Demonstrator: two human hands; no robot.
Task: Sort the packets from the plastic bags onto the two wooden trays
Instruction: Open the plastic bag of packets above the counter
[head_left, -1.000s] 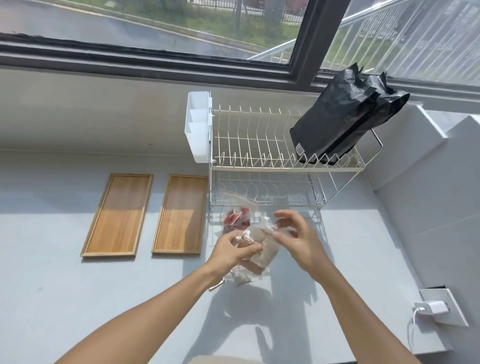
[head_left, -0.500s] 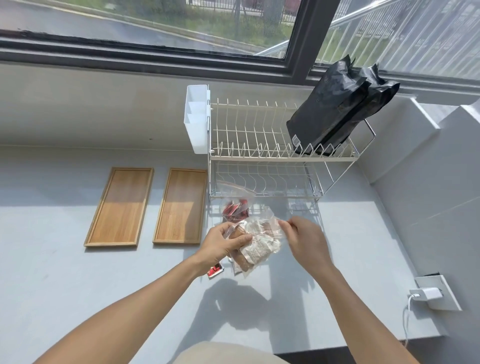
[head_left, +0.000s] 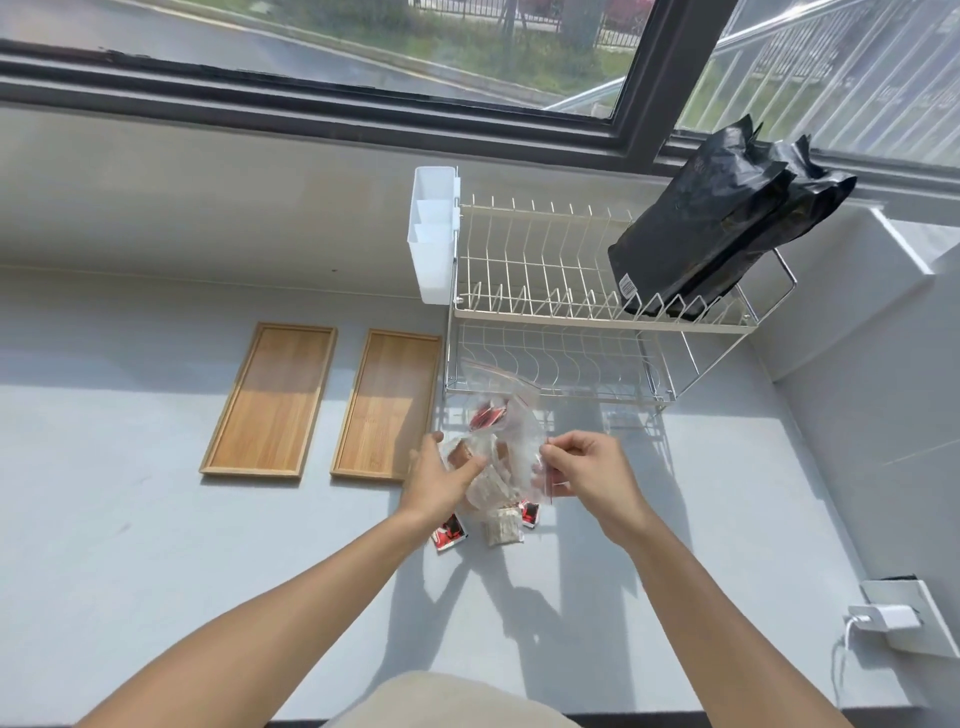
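My left hand (head_left: 439, 475) and my right hand (head_left: 584, 470) both grip a clear plastic bag (head_left: 498, 467) of beige packets, held just above the counter. Behind it a second clear bag (head_left: 493, 402) with red packets leans by the dish rack. On the counter under my hands lie a red packet (head_left: 449, 534), a beige packet (head_left: 503, 526) and another red packet (head_left: 530, 513). Two wooden trays lie to the left, the left tray (head_left: 270, 400) and the right tray (head_left: 387, 405), both bare.
A two-tier wire dish rack (head_left: 571, 312) stands behind the bags, with a white caddy (head_left: 431, 234) on its left end and a black bag (head_left: 717, 223) on its top tier. A wall socket with a white charger (head_left: 891, 618) sits at the right counter edge.
The bag has been lowered and tipped, and a beige packet and a second red packet now lie on the counter. My hands have come closer to the counter.
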